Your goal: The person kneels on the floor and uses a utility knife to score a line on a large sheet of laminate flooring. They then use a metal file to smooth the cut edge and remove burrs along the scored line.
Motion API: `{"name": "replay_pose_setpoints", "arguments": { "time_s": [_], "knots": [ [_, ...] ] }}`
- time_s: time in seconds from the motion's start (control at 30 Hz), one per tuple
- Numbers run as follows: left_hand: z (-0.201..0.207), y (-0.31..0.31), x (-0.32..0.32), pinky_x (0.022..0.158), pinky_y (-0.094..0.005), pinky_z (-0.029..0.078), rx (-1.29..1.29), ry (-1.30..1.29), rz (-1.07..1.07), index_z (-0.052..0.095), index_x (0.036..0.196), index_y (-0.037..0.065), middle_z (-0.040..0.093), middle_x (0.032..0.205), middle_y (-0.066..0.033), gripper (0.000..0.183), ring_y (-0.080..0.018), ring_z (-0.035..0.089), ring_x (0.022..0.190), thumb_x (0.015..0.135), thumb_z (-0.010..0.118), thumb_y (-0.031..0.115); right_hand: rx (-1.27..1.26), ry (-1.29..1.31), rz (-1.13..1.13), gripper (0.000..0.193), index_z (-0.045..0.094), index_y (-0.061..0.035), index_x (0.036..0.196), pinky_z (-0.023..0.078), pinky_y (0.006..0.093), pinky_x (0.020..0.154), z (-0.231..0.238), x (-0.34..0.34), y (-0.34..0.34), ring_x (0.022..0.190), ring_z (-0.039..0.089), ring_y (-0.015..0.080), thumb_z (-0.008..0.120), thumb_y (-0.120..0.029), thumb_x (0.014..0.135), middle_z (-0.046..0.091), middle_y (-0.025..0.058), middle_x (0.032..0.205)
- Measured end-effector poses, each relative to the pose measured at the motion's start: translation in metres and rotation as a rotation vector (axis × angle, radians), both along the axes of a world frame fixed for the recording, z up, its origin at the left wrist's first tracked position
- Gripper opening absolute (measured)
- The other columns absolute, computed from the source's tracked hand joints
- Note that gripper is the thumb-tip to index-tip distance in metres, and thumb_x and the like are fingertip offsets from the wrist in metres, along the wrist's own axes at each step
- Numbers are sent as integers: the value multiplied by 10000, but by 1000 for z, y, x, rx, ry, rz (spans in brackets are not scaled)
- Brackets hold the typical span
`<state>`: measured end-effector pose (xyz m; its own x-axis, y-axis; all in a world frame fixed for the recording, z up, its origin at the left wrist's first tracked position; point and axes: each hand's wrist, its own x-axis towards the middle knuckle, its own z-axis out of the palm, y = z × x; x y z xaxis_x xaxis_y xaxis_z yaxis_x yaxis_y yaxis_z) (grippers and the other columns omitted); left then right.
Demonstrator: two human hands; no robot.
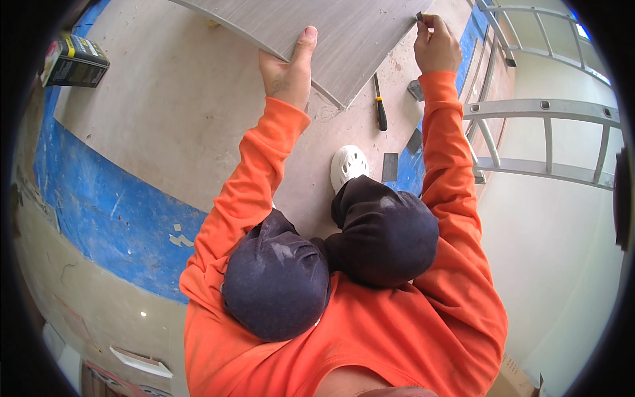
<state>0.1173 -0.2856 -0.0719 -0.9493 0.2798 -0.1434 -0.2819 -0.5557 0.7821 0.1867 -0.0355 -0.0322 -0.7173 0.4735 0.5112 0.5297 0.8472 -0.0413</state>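
A large grey tile (344,49) with a fine wood-like grain slants up at the top middle, one corner pointing toward me. My left hand (291,69) grips its left edge, thumb lying on the face and fingers hidden underneath. Beyond the tile's right edge, my right hand (438,51) is closed, pinching a small dark flat piece (419,16) between thumb and fingers. Whether that piece touches the tile I cannot tell. On the floor by the tile's near corner lies a thin tool with a black and yellow handle (381,114).
Dark grey flat pieces (390,167) lie near my white shoe (348,164). Blue sheeting (112,198) borders the dusty floor (178,119). A black and yellow can (79,63) stands at the left; a metal ladder (542,109) occupies the right side.
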Motion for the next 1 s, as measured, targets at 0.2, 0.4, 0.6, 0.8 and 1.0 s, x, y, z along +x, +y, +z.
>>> {"name": "replay_pose_setpoints", "arguments": {
  "time_s": [0.2,0.4,0.6,0.8,1.0],
  "knots": [
    [-1,-3,-1,926,-302,445,-3,6,13,573,1146,-3,600,1118,-55,380,-138,553,1022,873,743,199,-8,61,104,97,691,-144,939,517,372,583,-3,8,-45,662,685,254,650,-219,892,707,49,811],
    [-4,1,0,910,-314,462,-9,37,29,541,1170,1,606,1122,-77,373,-162,573,1020,891,715,175,-85,40,184,61,650,-137,933,509,393,543,9,29,-103,675,669,299,615,-139,884,680,33,865],
    [-2,0,0,915,-317,465,-19,-3,21,537,1176,-5,603,1138,-83,386,-167,574,1035,889,718,179,-137,4,303,80,684,-95,943,506,290,553,18,47,-144,639,686,198,656,-93,868,680,44,789],
    [0,0,-1,930,-316,464,-61,32,-10,536,1188,-17,601,1154,-94,407,-173,571,1058,882,727,172,-243,60,174,75,659,-146,939,512,392,584,16,29,-69,674,680,269,618,-172,882,695,34,831],
    [8,-2,1,932,-300,436,9,8,33,577,1162,-14,600,1143,-58,402,-144,545,1035,860,760,177,-164,8,95,130,675,-125,972,517,352,618,9,13,-34,686,706,222,631,-231,910,723,38,868]
  ]
}}
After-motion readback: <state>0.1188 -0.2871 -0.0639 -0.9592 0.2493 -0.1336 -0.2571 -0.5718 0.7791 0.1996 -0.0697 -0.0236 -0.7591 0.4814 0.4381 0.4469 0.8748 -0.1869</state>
